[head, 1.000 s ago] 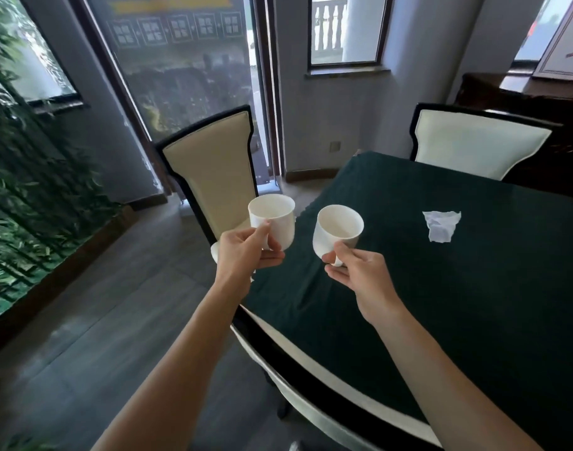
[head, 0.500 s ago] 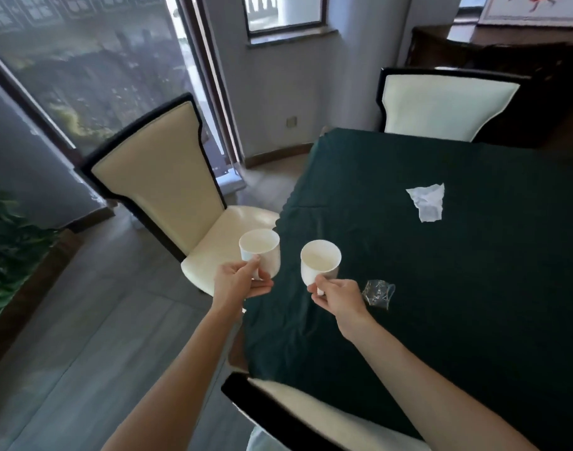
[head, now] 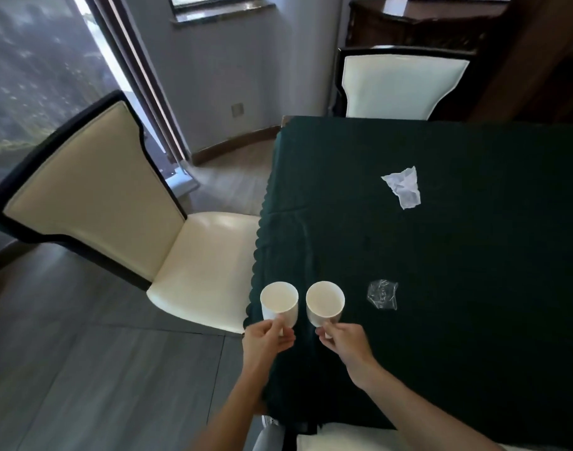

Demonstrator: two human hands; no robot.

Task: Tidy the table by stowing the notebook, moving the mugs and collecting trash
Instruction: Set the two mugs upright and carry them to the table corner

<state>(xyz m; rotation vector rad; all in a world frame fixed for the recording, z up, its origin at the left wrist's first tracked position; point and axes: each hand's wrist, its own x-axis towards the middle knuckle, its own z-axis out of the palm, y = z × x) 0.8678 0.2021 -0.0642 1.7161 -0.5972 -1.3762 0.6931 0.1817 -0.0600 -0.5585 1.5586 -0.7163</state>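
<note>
Two white mugs are held side by side at the table's left edge. My left hand (head: 267, 338) grips the left mug (head: 279, 304), which hangs over the cloth's hem. My right hand (head: 343, 341) grips the right mug (head: 325, 302) above the dark green tablecloth (head: 457, 255). Both mugs are upright and look empty. A crumpled white paper (head: 404, 187) lies farther back on the cloth. A clear crumpled wrapper (head: 382, 294) lies just right of the right mug. No notebook is in view.
A cream chair (head: 194, 262) with a dark frame stands left of the table, its seat close to the left mug. Another cream chair (head: 399, 83) is at the far side. A dark wooden cabinet (head: 441, 24) stands behind it. Grey plank floor spreads to the left.
Both mugs have come down and toward me, from chest height to just over the table's left edge. My view has tilted downward, so the clear wrapper has come into sight.
</note>
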